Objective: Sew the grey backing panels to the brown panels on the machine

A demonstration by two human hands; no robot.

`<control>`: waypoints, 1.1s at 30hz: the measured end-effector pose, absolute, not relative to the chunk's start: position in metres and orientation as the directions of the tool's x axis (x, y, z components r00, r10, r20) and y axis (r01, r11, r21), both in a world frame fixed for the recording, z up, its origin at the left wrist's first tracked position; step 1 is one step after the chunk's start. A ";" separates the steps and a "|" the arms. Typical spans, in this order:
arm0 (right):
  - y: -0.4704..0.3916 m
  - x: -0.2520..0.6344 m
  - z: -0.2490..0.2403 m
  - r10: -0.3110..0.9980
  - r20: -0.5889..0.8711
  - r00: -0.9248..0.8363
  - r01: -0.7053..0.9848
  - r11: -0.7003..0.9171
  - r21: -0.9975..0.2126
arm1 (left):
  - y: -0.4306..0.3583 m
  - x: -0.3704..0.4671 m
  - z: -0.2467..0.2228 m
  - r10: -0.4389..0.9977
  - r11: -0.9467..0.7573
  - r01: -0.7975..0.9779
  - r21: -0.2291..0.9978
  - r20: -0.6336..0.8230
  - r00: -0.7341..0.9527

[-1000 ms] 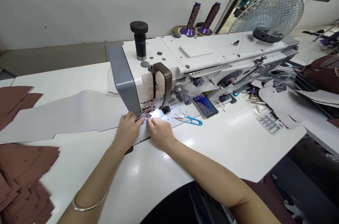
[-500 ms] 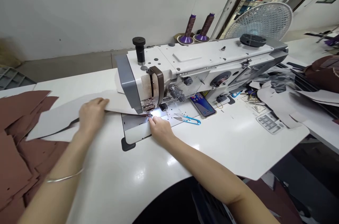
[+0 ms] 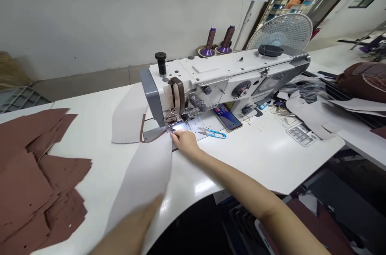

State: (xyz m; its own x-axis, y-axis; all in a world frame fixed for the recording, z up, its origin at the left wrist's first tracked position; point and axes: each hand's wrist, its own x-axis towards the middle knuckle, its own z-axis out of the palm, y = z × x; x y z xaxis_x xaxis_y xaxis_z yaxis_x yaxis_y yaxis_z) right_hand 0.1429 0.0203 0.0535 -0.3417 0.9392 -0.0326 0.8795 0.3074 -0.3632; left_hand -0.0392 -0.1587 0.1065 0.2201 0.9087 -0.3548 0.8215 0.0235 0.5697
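Observation:
A pale, flat material piece (image 3: pixel 144 170) runs from the needle area of a sewing machine (image 3: pixel 193 86) toward the table's front edge. A second pale section (image 3: pixel 128 120) with a brown edge lies left of the machine head. My right hand (image 3: pixel 185 142) is closed, its fingertips pinching the piece's edge close beside the presser foot. Smeared by motion, my left hand (image 3: pixel 141 216) is at the near end of the piece, along its right edge. Its grip cannot be made out. Blue thread snips (image 3: pixel 212 132) lie just right of my right hand.
Stacked brown pieces (image 3: pixel 39 174) cover the table's left side. A phone (image 3: pixel 227 117) lies beneath the machine arm. Two thread cones (image 3: pixel 210 42) and a fan (image 3: pixel 282 31) stand behind it. Pale scraps (image 3: pixel 304 112) and plastic clutter the right.
My left hand has come from the far left down toward the table's front edge, and the pale piece has swung round toward me. My right hand stays by the needle. The view has shifted slightly.

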 end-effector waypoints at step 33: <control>-0.001 0.129 0.040 0.893 0.065 -0.446 0.888 0.451 -0.091 | 0.006 -0.003 0.029 0.899 -0.391 0.907 0.157 0.274 0.340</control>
